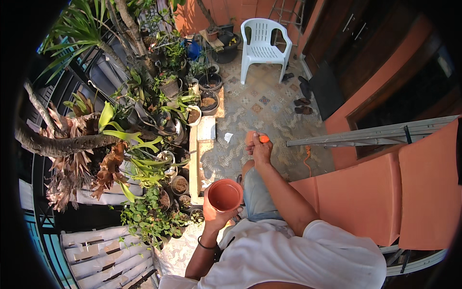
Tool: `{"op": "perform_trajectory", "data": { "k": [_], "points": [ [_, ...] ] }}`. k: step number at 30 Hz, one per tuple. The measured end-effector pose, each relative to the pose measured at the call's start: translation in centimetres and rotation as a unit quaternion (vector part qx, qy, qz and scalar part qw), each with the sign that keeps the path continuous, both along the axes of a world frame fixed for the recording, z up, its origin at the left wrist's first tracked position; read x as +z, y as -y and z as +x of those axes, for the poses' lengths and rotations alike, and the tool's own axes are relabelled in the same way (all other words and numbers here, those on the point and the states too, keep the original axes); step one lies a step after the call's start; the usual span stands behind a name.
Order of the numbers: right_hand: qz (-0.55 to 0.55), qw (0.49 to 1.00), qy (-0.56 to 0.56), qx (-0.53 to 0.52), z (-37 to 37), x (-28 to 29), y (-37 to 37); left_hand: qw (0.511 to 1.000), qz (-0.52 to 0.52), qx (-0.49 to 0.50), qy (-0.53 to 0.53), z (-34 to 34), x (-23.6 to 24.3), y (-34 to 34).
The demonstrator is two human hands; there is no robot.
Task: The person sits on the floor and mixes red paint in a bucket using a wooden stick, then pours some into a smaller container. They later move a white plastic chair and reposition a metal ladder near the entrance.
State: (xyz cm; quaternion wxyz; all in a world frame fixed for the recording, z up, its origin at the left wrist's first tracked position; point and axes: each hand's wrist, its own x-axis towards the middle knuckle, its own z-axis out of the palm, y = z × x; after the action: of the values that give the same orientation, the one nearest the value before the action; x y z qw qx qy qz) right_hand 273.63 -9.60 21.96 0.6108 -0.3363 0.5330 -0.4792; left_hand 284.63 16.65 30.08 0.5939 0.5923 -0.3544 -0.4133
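My left hand (216,214) is wrapped round the side of a round terracotta-coloured pot (225,192), held upright with its mouth facing up. Its inside shows the same reddish brown, and I cannot make out any contents. Ahead and to the right, my right hand (262,153) is closed on a small orange-handled tool (263,138). A reddish-brown flat part (250,138) shows just left of those fingers, perhaps the tool's head; its exact kind is unclear. The tool and the pot are well apart.
Potted plants (180,185) crowd the left side along a low ledge (194,166). A white plastic chair (263,43) stands on the patterned tile floor (240,115) ahead. Metal poles (346,137) and an orange-brown padded surface (356,197) lie to the right. Shoes (303,106) rest by the doorway.
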Motion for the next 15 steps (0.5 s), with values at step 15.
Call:
{"op": "perform_trajectory", "data": {
  "k": [15],
  "points": [
    [0.129,0.990,-0.062,-0.019,-1.6,-8.2,31.0,0.998,0.056,0.026,0.006,11.2,-3.8,34.4]
  ]
}}
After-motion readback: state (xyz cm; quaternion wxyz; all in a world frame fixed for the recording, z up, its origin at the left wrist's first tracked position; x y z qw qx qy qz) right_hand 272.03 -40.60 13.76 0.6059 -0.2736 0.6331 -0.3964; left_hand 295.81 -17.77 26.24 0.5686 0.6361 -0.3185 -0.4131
